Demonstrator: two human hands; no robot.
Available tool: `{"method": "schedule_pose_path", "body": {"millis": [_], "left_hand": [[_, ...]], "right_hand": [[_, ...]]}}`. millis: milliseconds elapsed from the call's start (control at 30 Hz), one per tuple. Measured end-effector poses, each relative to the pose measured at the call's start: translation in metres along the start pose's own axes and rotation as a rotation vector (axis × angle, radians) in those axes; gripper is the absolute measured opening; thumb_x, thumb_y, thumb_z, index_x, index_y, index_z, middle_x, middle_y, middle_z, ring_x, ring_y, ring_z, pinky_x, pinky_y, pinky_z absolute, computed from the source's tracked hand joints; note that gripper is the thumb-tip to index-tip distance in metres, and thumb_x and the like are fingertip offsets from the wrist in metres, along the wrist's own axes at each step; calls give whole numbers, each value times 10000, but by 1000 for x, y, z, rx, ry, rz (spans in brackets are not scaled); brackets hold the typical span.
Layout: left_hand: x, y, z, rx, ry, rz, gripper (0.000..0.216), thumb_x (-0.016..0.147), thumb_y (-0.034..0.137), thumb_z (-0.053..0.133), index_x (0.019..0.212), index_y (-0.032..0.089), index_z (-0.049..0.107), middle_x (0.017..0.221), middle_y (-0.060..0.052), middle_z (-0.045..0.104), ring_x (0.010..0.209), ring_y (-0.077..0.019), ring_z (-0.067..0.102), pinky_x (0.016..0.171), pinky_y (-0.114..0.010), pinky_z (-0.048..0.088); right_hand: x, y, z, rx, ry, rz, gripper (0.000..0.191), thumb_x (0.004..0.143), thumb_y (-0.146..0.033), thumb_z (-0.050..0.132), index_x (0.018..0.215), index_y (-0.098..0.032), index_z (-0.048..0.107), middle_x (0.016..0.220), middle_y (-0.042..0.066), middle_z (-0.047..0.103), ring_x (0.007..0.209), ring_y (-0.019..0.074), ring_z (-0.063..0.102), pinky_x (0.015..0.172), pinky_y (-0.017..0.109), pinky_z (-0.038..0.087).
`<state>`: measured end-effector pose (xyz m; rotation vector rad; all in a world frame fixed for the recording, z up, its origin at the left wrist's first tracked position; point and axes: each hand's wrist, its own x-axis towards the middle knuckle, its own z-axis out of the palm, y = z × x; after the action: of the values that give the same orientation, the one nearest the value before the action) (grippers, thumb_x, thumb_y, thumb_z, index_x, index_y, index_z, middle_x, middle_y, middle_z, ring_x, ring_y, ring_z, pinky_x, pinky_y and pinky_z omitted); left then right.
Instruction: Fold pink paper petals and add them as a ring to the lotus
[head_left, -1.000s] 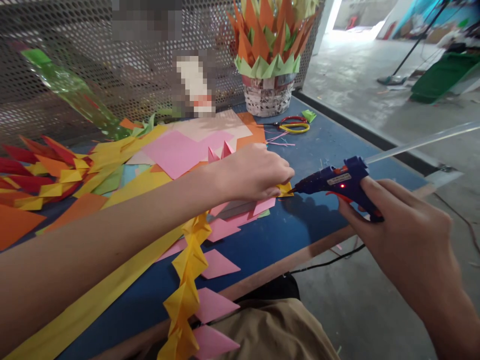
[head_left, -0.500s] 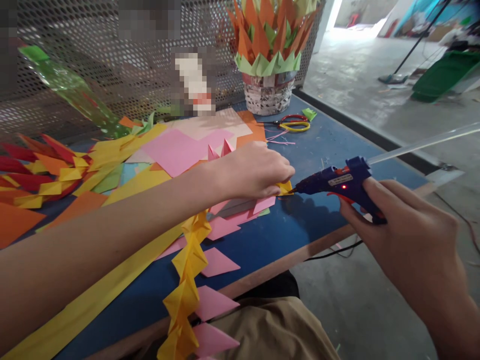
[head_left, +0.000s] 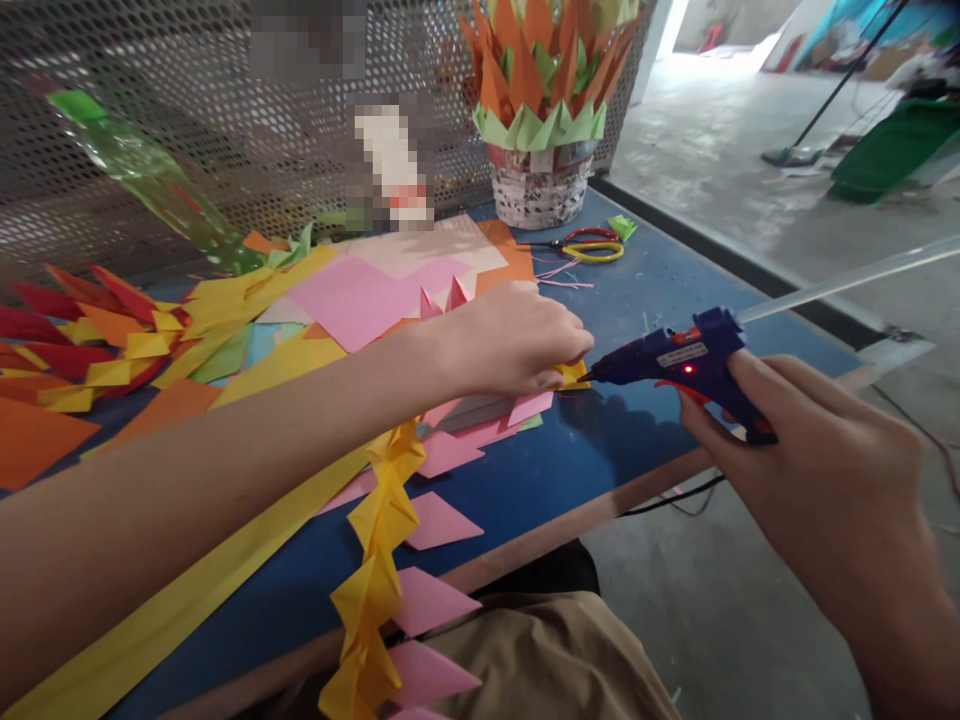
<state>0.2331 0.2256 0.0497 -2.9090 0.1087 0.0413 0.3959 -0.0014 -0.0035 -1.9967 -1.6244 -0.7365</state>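
Note:
My right hand (head_left: 825,480) grips a blue hot glue gun (head_left: 675,360) with a red light on and a clear glue stick out the back. Its nozzle touches the tip of a chain of folded yellow paper triangles (head_left: 379,560). My left hand (head_left: 517,340) is closed on that tip (head_left: 574,376), pressing it against pink paper pieces (head_left: 480,425) on the blue table (head_left: 637,300). The chain runs from the hand down over the table's near edge to my lap.
Sheets of pink, yellow and orange paper (head_left: 360,300) lie behind my left arm. Red and yellow folded pieces (head_left: 90,340) sit at far left. A paper-wrapped pot with orange and green folded points (head_left: 540,130) stands at the back, with scissors (head_left: 592,245) beside it. A mesh panel backs the table.
Hands, glue gun and yellow chain hold nearly the same places; the view has shifted very slightly.

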Motion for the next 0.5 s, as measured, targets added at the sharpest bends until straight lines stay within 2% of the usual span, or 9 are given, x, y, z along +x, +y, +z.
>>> {"method": "schedule_pose_path", "body": {"millis": [167, 400, 500], "left_hand": [[1, -1, -1, -9, -4, 0, 82, 970, 261, 677, 1010, 209, 726, 1023, -8, 796, 872, -194, 709, 694, -365, 366], [2, 0, -1, 0, 13, -8, 75, 958, 245, 666, 989, 215, 728, 1002, -6, 795, 851, -194, 704, 667, -368, 343], [2, 1, -2, -5, 4, -13, 74, 954, 239, 671, 990, 210, 728, 1006, -7, 794, 863, -203, 706, 659, -370, 329]], "right_hand": [[3, -2, -5, -26, 0, 21, 179, 1028, -314, 682, 1142, -181, 717, 866, 52, 714, 713, 197, 677, 565, 310, 414], [0, -4, 0, -4, -29, 13, 230, 1032, -342, 689, 1184, -170, 696, 910, 47, 714, 735, 201, 680, 565, 318, 401], [0, -3, -1, 5, -62, 18, 225, 1063, -307, 639, 1229, -166, 688, 933, 56, 712, 758, 197, 678, 605, 318, 423]]}}
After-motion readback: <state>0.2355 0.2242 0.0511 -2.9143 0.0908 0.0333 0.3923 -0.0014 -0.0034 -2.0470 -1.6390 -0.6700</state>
